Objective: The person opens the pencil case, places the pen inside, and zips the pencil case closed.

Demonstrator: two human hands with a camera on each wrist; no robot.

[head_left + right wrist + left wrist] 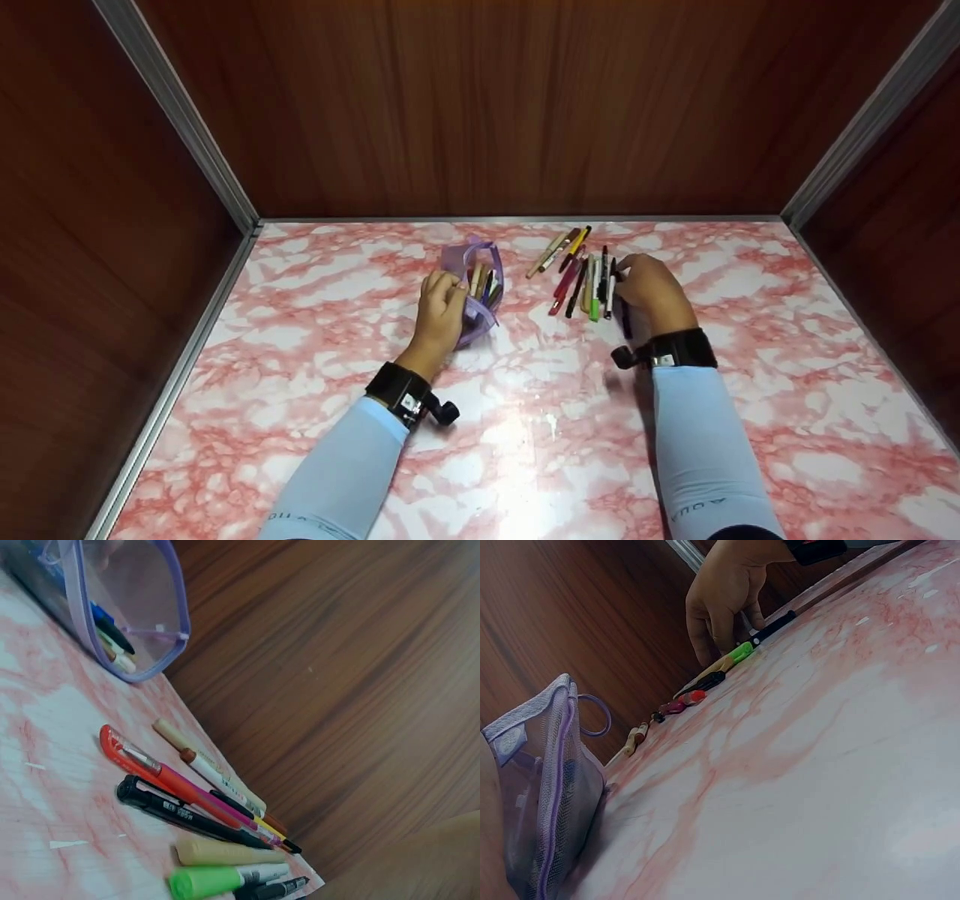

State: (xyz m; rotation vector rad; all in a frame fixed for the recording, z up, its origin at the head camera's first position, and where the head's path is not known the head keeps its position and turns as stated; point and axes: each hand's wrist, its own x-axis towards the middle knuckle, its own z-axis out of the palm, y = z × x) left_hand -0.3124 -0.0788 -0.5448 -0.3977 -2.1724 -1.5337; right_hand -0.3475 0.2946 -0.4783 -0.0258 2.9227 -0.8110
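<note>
My left hand point(442, 307) grips the rim of a purple zip pencil pouch point(496, 277), whose mouth stands open with several pens and markers point(480, 283) inside. In the left wrist view the mesh side of the pouch point(559, 787) shows, and its open end point(184, 607) appears in the right wrist view. My right hand point(652, 289) reaches down over the right end of a row of loose pens, its fingertips right at a dark pen point(627, 324). Next to it lie a white pen with a black end point(609, 300) and a green-capped marker point(595, 307).
Further left in the row lie a black pen point(576, 292) and a red pen point(556, 301). Behind them are a yellow-and-black pen point(576, 244) and beige markers point(546, 255). Brown wooden panels point(480, 112) enclose the marbled red-and-white table point(525, 435) at back and sides.
</note>
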